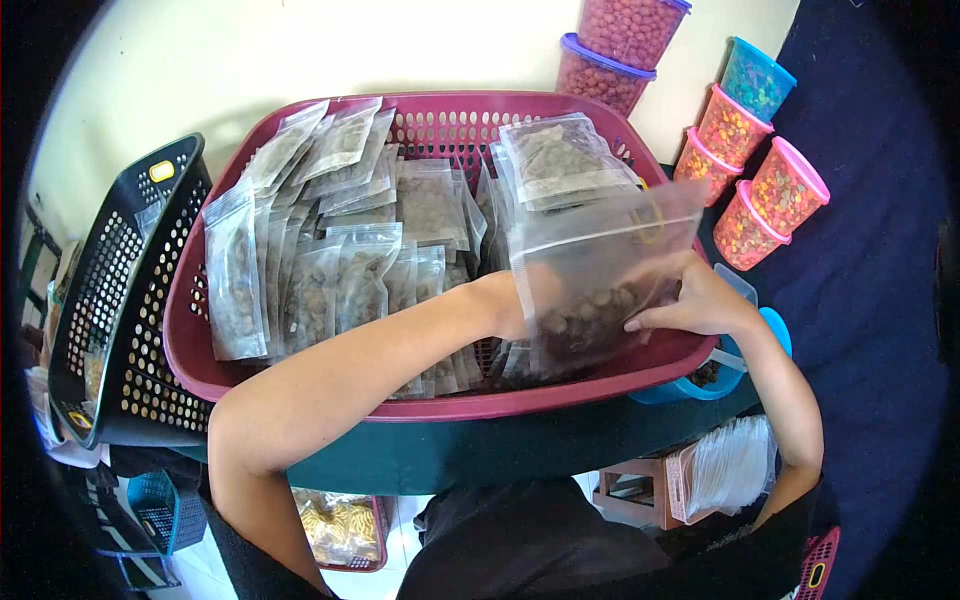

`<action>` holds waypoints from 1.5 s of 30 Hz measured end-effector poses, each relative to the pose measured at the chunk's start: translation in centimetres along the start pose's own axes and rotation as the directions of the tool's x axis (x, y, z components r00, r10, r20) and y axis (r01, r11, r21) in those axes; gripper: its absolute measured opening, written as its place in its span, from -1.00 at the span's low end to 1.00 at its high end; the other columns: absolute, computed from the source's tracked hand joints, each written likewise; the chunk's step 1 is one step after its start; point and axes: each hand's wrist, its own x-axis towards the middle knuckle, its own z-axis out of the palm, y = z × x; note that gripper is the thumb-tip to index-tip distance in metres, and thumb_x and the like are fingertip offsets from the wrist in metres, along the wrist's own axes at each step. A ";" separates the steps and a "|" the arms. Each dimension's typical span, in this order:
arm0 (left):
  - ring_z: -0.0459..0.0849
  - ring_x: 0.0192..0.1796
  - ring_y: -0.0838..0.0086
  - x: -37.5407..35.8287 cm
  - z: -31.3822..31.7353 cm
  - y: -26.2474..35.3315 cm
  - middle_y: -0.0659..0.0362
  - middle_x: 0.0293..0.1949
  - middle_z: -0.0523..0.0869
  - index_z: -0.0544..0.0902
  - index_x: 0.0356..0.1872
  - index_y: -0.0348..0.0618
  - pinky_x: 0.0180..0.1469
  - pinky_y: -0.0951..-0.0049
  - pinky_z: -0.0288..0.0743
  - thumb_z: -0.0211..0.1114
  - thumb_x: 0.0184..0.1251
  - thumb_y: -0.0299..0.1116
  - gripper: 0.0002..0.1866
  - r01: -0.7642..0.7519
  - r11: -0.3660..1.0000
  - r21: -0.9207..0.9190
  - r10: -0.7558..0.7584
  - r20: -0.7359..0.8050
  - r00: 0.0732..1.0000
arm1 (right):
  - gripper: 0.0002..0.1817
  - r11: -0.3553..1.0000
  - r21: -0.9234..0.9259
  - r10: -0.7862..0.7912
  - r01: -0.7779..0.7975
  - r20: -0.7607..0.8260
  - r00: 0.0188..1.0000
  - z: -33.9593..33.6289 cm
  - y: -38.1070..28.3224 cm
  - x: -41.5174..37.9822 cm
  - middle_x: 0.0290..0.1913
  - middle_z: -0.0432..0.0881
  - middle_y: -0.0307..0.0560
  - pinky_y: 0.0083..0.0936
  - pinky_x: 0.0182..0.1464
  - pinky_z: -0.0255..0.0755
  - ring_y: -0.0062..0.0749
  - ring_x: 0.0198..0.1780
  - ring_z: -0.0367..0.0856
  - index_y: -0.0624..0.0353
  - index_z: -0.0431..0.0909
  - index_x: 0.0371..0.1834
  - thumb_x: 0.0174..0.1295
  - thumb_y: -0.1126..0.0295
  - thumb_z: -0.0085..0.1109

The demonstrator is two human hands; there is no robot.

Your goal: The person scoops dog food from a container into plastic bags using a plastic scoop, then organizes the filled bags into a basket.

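A clear zip bag (590, 300) with brown pieces in its lower part is held upright over the right side of a maroon basket (480, 408). My right hand (695, 300) grips the bag's right side, thumb on its front. Behind the bag, my left hand (520, 300) shows only in part; its fingers are hidden by the cloudy plastic. Rows of similar filled bags (350, 270) stand in the basket, and more bags (565, 160) lie stacked at its back right.
A black basket (120, 300) leans at the left. Tubs of coloured pieces (735, 125) stand at the back right. A blue container (775, 335) sits beside the basket, under my right arm. Below the table are a stack of empty bags (725, 470) and a crate of yellow snacks (340, 530).
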 end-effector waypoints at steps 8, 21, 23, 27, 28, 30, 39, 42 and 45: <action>0.57 -0.22 0.12 0.3 -0.6 0.2 -0.03 -0.39 0.61 0.60 -0.47 -0.23 -0.15 0.29 0.45 0.14 -0.07 -0.48 -0.88 0.505 0.863 -0.018 -0.474 0.316 0.822 | -0.57 0.993 -0.088 -0.065 0.080 0.163 0.985 0.6 0.5 0.4 -0.35 0.61 -0.16 -0.62 -0.29 0.42 -0.60 -0.35 0.54 0.26 0.49 -0.16 -0.17 0.42 0.31; 0.59 -0.29 0.13 -0.4 1.6 -2.1 -0.02 -0.46 0.61 0.61 -0.52 -0.17 -0.25 0.27 0.47 0.24 -0.17 -0.45 -0.89 0.234 0.972 -0.016 -0.229 0.148 0.962 | -0.62 0.751 -0.431 -0.512 0.500 0.098 0.853 2.5 -6.5 1.0 -0.30 0.54 0.00 -0.44 -0.14 0.38 -0.16 -0.24 0.52 0.21 0.48 -0.21 -0.17 0.39 0.25; 0.59 -0.29 0.12 -0.7 2.4 -3.0 -0.04 -0.46 0.61 0.61 -0.51 -0.16 -0.24 0.26 0.47 0.24 -0.18 -0.45 -0.89 0.128 0.992 -0.009 -0.127 0.027 0.991 | -0.66 0.670 -0.519 -0.534 0.531 0.160 0.830 3.7 -6.4 1.6 -0.34 0.54 -0.04 -0.43 -0.21 0.41 -0.19 -0.29 0.52 0.14 0.49 -0.22 -0.16 0.41 0.22; 0.58 -0.29 0.10 0.0 -0.7 -0.3 -0.09 -0.46 0.59 0.61 -0.50 -0.21 -0.24 0.23 0.47 0.20 -0.16 -0.44 -0.87 0.352 0.935 -0.035 -0.329 0.276 0.903 | -0.82 0.577 -0.664 -0.365 0.476 0.311 0.877 4.6 -5.4 2.8 -0.52 0.51 -0.09 -0.35 -0.38 0.41 -0.18 -0.46 0.51 0.16 0.49 -0.41 -0.18 0.52 0.10; 0.58 -0.29 0.09 0.0 -0.7 -0.3 -0.11 -0.46 0.59 0.60 -0.50 -0.22 -0.24 0.23 0.47 0.18 -0.15 -0.44 -0.86 0.340 0.940 -0.002 -0.327 0.276 0.904 | -0.82 0.577 -0.662 -0.365 0.479 0.315 0.876 4.1 -5.4 2.7 -0.52 0.51 -0.09 -0.35 -0.38 0.41 -0.18 -0.46 0.51 0.16 0.49 -0.41 -0.18 0.52 0.10; 0.58 -0.36 0.06 -0.4 0.3 -1.4 -0.09 -0.53 0.59 0.57 -0.54 -0.24 -0.33 0.23 0.46 0.22 -0.18 -0.38 -0.84 0.322 0.946 -0.042 -0.305 0.230 0.924 | -0.87 0.637 -0.563 -0.485 0.527 0.239 0.841 2.3 -5.9 2.1 -0.56 0.51 -0.07 -0.41 -0.42 0.40 -0.20 -0.47 0.53 0.19 0.49 -0.48 -0.18 0.56 0.11; 0.59 -0.38 0.14 0.1 0.9 -1.5 0.01 -0.54 0.60 0.56 -0.56 -0.21 -0.31 0.27 0.46 0.19 -0.12 -0.46 -0.93 0.310 0.951 -0.015 -0.298 0.238 0.925 | -0.89 0.805 -0.534 -0.119 0.259 0.282 0.952 1.6 -2.3 1.1 -0.60 0.49 0.08 -0.32 -0.41 0.37 -0.05 -0.47 0.52 0.26 0.40 -0.56 -0.22 0.58 0.08; 0.59 -0.38 0.14 -0.1 1.0 -1.5 0.01 -0.55 0.59 0.56 -0.56 -0.21 -0.33 0.27 0.46 0.19 -0.13 -0.47 -0.94 0.311 0.950 -0.026 -0.299 0.213 0.930 | -0.87 0.839 -0.513 -0.014 0.179 0.310 0.951 1.7 -3.1 1.6 -0.59 0.50 0.10 -0.27 -0.35 0.39 -0.02 -0.42 0.52 0.25 0.42 -0.49 -0.18 0.53 0.10; 0.59 -0.40 0.13 -0.2 1.0 -1.6 0.00 -0.55 0.59 0.55 -0.57 -0.22 -0.34 0.27 0.46 0.18 -0.13 -0.49 -0.95 0.297 0.954 -0.038 -0.284 0.202 0.937 | -0.88 0.776 -0.543 -0.120 0.322 0.373 0.920 3.4 -2.3 2.3 -0.56 0.51 0.13 -0.20 -0.34 0.41 0.01 -0.43 0.53 0.22 0.45 -0.46 -0.11 0.48 0.07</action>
